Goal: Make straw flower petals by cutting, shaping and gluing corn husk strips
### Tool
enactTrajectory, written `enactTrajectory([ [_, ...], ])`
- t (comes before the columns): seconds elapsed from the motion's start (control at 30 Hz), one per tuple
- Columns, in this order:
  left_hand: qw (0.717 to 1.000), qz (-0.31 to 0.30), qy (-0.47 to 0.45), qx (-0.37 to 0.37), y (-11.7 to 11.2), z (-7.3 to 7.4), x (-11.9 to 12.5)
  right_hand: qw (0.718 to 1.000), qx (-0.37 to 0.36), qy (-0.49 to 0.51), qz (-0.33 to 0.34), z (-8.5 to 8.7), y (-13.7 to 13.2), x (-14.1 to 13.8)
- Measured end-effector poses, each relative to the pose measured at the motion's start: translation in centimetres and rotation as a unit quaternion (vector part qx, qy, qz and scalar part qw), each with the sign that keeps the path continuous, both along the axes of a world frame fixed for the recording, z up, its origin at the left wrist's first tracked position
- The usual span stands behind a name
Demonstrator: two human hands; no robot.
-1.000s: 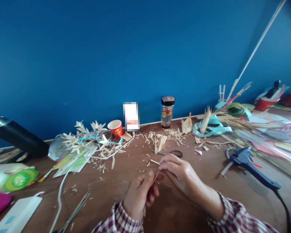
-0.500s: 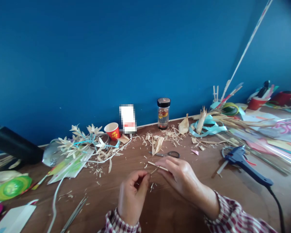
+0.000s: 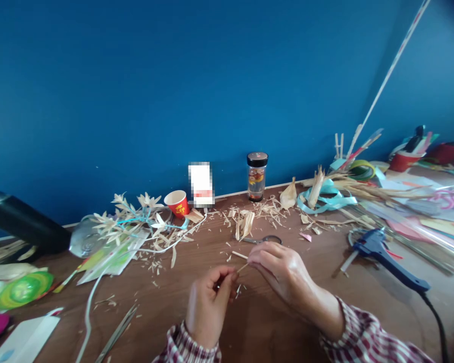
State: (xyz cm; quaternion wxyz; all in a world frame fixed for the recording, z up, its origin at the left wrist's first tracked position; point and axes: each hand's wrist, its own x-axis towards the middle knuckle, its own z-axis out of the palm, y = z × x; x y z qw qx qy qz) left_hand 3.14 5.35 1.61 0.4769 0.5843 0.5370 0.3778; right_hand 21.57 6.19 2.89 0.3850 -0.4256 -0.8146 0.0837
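Observation:
My left hand (image 3: 214, 302) is closed, thumb and forefinger pinching one end of a thin straw-coloured strip (image 3: 242, 267). The strip's other end runs to the fingertips of my right hand (image 3: 278, 269), which is closed on it with the back of the hand up. A pale thin stick (image 3: 239, 255) juts out at the right fingertips; whether that hand holds it or it lies on the table, I cannot tell. Just beyond are dark-handled scissors (image 3: 270, 239), partly hidden by my right hand, and a folded piece of dry husk (image 3: 245, 225).
Husk flowers (image 3: 130, 217) and a red paper cup (image 3: 177, 204) stand back left. A lidded glass jar (image 3: 256, 176) is by the wall. A blue glue gun (image 3: 389, 257) lies right, with its cord trailing forward. Metal tweezers or blades (image 3: 117, 333) lie front left.
My right fingers have shifted slightly along the strip and now cover more of the pale stick. My left hand keeps its pinch. The whole view has shifted slightly.

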Motion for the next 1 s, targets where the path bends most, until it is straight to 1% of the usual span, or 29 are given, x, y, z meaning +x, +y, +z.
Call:
enactTrajectory([
  [0.13, 0.999, -0.027, 0.003, 0.021, 0.0, 0.6, 0.1, 1.000, -0.001, -0.001, -0.017, 0.1, 0.1, 0.0],
  [0.2, 0.999, -0.035, -0.003, 0.007, 0.2, 1.0, 0.0, 1.000, -0.001, 0.017, -0.025, 0.2, 0.1, 0.0],
  [0.27, 0.999, -0.032, -0.020, -0.025, 0.4, 1.2, 0.0, 0.999, -0.002, 0.037, -0.032, 0.1, 0.2, -0.1],
  [0.4, 0.995, -0.018, -0.064, -0.074, 0.7, 0.8, -0.2, 0.997, -0.005, 0.056, -0.046, -0.2, 0.3, -0.2],
  [0.57, 0.986, -0.068, -0.105, -0.111, 0.8, 0.0, -0.4, 0.997, -0.008, 0.060, -0.052, -0.2, 0.3, -0.3],
  [0.63, 0.992, -0.051, -0.086, -0.080, 0.8, 0.1, -0.5, 0.997, -0.010, 0.064, -0.047, -0.2, 0.3, -0.4],
  [0.73, 0.999, -0.011, -0.032, 0.016, 0.7, 0.7, -0.4, 0.998, -0.003, 0.067, -0.023, -0.2, 0.2, -0.4],
  [0.8, 0.999, -0.011, -0.008, 0.050, 0.6, 1.1, -0.3, 0.998, 0.003, 0.060, 0.000, -0.3, 0.1, -0.5],
  [0.83, 0.998, -0.019, 0.001, 0.054, 0.5, 1.2, -0.2, 0.998, 0.003, 0.054, 0.013, -0.4, 0.1, -0.5],
  [0.9, 0.999, -0.032, 0.008, 0.036, 0.5, 1.1, -0.1, 0.998, 0.006, 0.046, 0.036, -0.5, -0.1, -0.7],
  [0.97, 0.999, -0.030, -0.013, -0.008, 0.6, 0.7, -0.2, 0.998, 0.013, 0.059, 0.033, -0.5, -0.2, -1.0],
  [1.0, 0.999, -0.022, -0.036, -0.034, 0.7, 0.5, -0.3, 0.997, 0.016, 0.076, 0.018, -0.5, -0.3, -1.1],
])
